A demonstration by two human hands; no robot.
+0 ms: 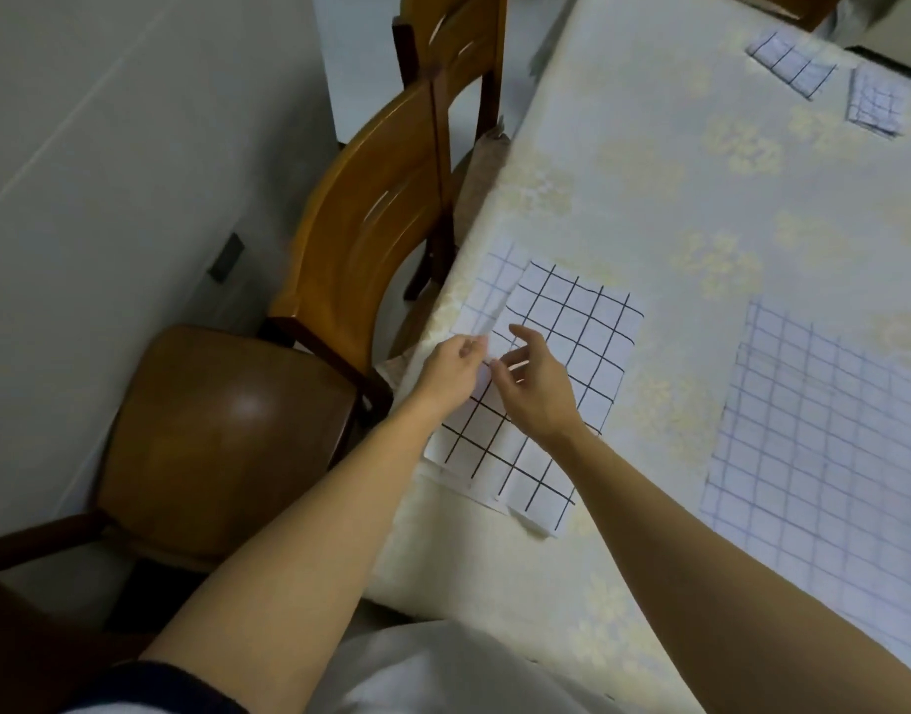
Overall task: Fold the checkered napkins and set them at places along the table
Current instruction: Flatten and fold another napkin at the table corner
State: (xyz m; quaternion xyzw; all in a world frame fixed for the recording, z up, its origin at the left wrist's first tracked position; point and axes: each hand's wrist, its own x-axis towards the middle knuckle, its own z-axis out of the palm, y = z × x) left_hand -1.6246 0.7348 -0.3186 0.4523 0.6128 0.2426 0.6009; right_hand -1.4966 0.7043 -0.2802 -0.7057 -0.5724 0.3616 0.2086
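A white napkin with a bold black grid [571, 342] lies half folded at the table's left edge. My left hand [450, 373] pinches its raised left edge. My right hand [533, 389] hovers over the napkin's middle, thumb and forefinger pinching the same lifted edge, the other fingers spread. A larger napkin with a faint blue grid [824, 435] lies flat to the right. Two small folded napkins rest at the far right, one [790, 64] nearer the table's end and one [875, 100] beside it.
The table carries a pale cream floral cloth [649, 172]. Two wooden chairs stand along its left side, one near [221, 435] and one farther back [453, 54]. A grey wall is at the left.
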